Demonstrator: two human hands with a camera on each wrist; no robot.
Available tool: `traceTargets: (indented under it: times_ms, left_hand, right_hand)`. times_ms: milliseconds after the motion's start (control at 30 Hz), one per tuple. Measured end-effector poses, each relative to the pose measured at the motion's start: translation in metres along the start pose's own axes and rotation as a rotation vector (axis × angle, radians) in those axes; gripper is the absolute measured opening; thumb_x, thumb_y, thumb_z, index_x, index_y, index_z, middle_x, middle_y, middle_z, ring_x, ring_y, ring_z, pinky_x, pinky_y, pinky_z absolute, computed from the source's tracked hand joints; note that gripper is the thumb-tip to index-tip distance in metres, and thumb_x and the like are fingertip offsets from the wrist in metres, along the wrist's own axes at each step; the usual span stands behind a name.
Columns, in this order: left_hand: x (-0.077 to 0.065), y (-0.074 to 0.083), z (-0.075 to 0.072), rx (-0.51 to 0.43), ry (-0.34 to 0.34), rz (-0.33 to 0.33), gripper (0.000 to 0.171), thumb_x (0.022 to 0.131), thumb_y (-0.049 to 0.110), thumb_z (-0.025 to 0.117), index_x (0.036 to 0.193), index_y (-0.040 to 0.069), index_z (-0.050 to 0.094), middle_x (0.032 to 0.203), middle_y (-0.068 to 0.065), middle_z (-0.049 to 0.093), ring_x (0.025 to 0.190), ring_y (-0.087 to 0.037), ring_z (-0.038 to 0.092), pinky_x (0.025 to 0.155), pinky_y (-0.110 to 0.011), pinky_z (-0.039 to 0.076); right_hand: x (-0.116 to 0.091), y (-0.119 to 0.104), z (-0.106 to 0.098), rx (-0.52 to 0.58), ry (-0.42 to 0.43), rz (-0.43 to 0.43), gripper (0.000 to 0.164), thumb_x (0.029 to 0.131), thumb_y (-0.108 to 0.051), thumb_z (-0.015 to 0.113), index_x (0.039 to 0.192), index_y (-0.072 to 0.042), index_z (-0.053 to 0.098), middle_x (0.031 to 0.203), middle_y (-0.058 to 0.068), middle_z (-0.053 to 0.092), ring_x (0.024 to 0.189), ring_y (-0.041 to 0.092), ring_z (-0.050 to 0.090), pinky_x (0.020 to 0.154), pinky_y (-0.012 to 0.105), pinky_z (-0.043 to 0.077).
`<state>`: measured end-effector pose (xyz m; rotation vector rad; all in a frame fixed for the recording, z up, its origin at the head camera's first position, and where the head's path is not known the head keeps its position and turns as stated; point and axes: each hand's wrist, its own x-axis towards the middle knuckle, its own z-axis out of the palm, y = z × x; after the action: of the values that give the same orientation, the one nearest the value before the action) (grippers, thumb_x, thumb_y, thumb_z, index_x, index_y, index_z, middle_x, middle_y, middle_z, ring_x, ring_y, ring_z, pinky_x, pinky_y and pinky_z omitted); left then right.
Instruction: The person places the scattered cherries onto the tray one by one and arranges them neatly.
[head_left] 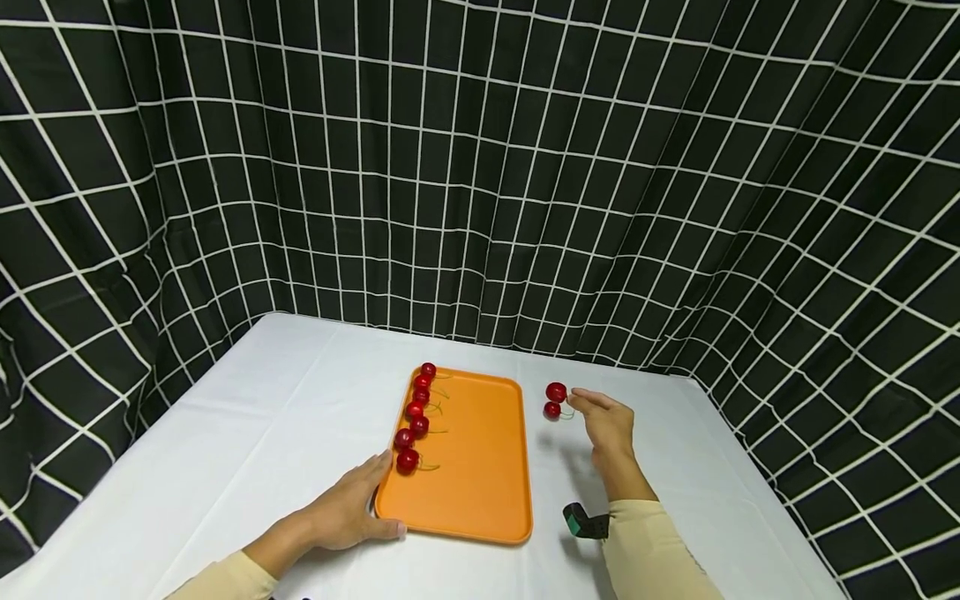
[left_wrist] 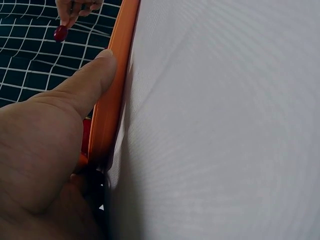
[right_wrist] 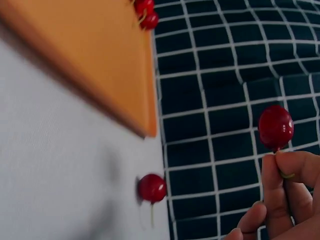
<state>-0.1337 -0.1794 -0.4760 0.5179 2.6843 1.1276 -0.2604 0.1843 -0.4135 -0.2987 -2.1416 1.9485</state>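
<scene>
Between thumb and fingertips, my right hand (head_left: 609,423) pinches the stem of a dark red cherry (right_wrist: 276,126), which hangs clear of the table to the right of the orange tray. A second cherry (right_wrist: 151,188), stem attached, lies on the table close by. My left hand (head_left: 341,508) rests at the near left corner of the tray (head_left: 480,475), fingers extended along its left side and thumb straight against the near rim (left_wrist: 111,95). Inside the tray, several red cherries (head_left: 419,426) form a column down the left side, stems pointing mostly right.
A white cloth (head_left: 247,417) covers the table. Black curtains with a white grid (head_left: 450,167) stand behind it and on both sides. A black strap device with a green patch (head_left: 585,522) is worn at my right wrist.
</scene>
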Motion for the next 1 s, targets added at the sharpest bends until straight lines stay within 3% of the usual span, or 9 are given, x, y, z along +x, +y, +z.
traceTargets:
  times_ms: [200, 467, 700, 1000]
  left_hand:
    - [0.001, 0.003, 0.001, -0.004, 0.012, -0.015, 0.112, 0.076, 0.056, 0.075, 0.152, -0.003, 0.016, 0.156, -0.025, 0.014, 0.14, -0.046, 0.012, 0.108, -0.064, 0.012]
    - [0.0, 0.003, 0.004, -0.01, 0.011, -0.014, 0.112, 0.076, 0.056, 0.075, 0.151, -0.003, 0.017, 0.154, -0.027, 0.016, 0.139, -0.048, 0.014, 0.108, -0.065, 0.012]
    - [0.001, 0.001, 0.004, -0.008, 0.012, -0.016, 0.114, 0.075, 0.058, 0.074, 0.152, -0.003, 0.016, 0.155, -0.027, 0.014, 0.14, -0.047, 0.013, 0.108, -0.065, 0.01]
    - [0.0, 0.001, 0.003, 0.0, 0.019, -0.018, 0.114, 0.074, 0.057, 0.075, 0.151, -0.003, 0.017, 0.155, -0.026, 0.015, 0.139, -0.047, 0.014, 0.108, -0.065, 0.011]
  right_hand:
    - [-0.014, -0.012, 0.011, 0.028, -0.028, -0.014, 0.031, 0.084, -0.009, 0.073, 0.111, 0.006, 0.069, 0.114, 0.014, 0.063, 0.118, 0.027, 0.044, 0.101, 0.045, 0.031]
    - [-0.036, -0.013, 0.031, 0.055, -0.029, -0.019, 0.025, 0.082, -0.008, 0.075, 0.104, 0.004, 0.072, 0.087, 0.007, 0.071, 0.09, 0.027, 0.06, 0.091, 0.042, 0.036]
    - [-0.059, -0.01, 0.058, 0.081, -0.057, -0.021, 0.02, 0.083, -0.008, 0.075, 0.1, 0.002, 0.074, 0.103, 0.011, 0.068, 0.109, 0.028, 0.054, 0.101, 0.048, 0.034]
    - [-0.09, -0.009, 0.094, 0.113, -0.089, 0.006, 0.017, 0.081, -0.009, 0.077, 0.096, 0.001, 0.075, 0.102, 0.008, 0.068, 0.109, 0.029, 0.054, 0.099, 0.048, 0.036]
